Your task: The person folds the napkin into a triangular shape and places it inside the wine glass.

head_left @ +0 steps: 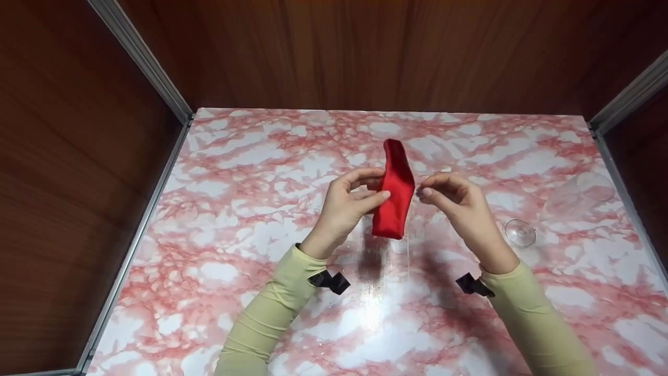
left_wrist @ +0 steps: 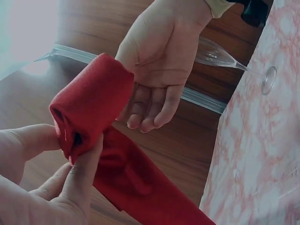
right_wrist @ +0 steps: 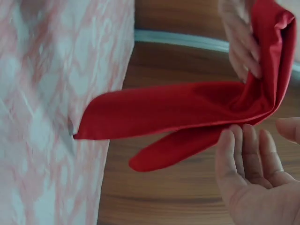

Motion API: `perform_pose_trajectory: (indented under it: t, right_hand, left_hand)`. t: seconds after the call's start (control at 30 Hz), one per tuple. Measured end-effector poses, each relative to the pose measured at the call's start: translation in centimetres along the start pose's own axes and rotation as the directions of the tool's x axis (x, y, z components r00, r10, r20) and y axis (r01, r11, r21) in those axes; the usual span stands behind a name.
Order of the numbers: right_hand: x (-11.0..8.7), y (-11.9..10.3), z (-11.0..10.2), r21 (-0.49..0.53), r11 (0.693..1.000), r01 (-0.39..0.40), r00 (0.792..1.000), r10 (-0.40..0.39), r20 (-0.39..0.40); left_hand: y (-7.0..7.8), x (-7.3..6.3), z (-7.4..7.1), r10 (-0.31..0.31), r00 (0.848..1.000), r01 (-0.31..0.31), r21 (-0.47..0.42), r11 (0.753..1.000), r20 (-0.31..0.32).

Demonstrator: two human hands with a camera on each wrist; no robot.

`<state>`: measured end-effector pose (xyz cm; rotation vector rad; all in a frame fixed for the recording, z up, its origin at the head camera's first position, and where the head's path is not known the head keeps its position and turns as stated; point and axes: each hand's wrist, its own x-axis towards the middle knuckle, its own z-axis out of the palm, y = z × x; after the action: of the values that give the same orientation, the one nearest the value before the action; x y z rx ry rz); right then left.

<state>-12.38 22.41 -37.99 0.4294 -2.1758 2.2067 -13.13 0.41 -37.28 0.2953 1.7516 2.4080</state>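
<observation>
A shiny red cloth (head_left: 396,203), folded into a long layered strip, is held up over the table by my left hand (head_left: 344,203). The left thumb lies on the near face and the fingers go behind it. In the left wrist view the cloth (left_wrist: 93,93) bends over at the top, and thumb and fingers pinch its folded edge. Its two tails hang apart in the right wrist view, below the bend of the cloth (right_wrist: 154,110). My right hand (head_left: 459,201) is beside the cloth's right edge, fingers loosely bent, fingertips close to the fold and gripping nothing.
A clear stemmed glass (head_left: 520,233) stands on the table to the right of my right hand; its tall bowl (left_wrist: 213,52) shows in the left wrist view. The red-and-white marbled table (head_left: 250,209) is bordered by brown wooden panels (head_left: 355,57) with metal edging.
</observation>
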Motion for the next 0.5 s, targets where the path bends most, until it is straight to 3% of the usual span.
perform_pose_trajectory:
  t: [0.13,0.3,0.5]
  right_hand:
    - [0.1,-0.2,0.4,0.08,0.991,-0.103,0.992,0.097,0.075]
    - [0.3,-0.6,1.0,0.179,0.959,-0.22,0.974,0.207,0.088]
    - [0.6,-0.9,1.3,0.274,0.932,-0.238,0.971,0.23,0.063]
  left_hand:
    - [-0.2,0.0,-0.1,0.045,0.999,-0.045,-0.015,0.999,0.016]
    - [-0.5,0.0,-0.2,0.129,0.991,-0.129,0.008,0.992,0.042]
    - [-0.7,-0.1,-0.3,0.174,0.98,-0.176,0.013,0.984,0.097]
